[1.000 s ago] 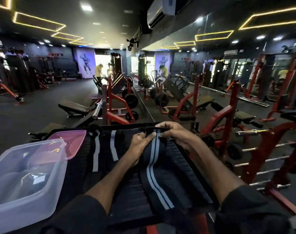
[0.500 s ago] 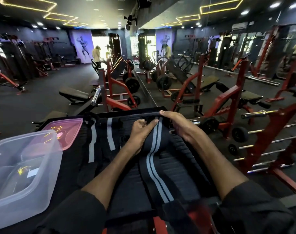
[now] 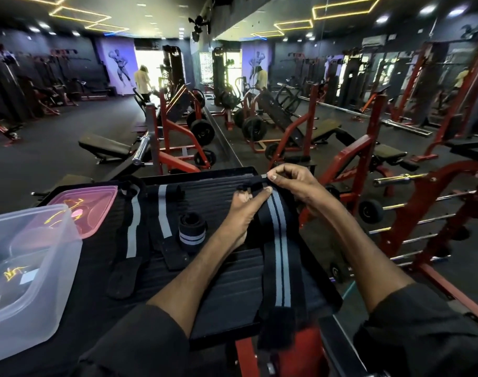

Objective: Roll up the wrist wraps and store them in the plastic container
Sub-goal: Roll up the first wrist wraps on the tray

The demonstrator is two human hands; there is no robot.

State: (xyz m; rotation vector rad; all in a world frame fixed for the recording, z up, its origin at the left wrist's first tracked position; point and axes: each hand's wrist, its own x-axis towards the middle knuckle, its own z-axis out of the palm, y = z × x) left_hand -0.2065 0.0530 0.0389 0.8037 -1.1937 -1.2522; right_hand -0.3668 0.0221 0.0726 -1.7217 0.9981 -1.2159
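Black wrist wrap [image 3: 280,248] with a grey double stripe, laid lengthwise on the right part of a ribbed black platform [image 3: 227,289]; its near end hangs over the front edge and its far end reaches the back edge. My right hand [image 3: 295,183] pinches that far end between thumb and forefinger, the other fingers curled. My left hand [image 3: 243,208] sits just beside it, thumb on top of the stripe and fingers nipping the same end. To the left, apart from my hands, a rolled wrap [image 3: 191,234] stands on the platform. Further left lie a short flat wrap [image 3: 163,213] and a long flat wrap [image 3: 133,229], side by side. At the left edge stands the clear plastic container [image 3: 28,308], open, with its pink lid [image 3: 96,210] lying just behind it.
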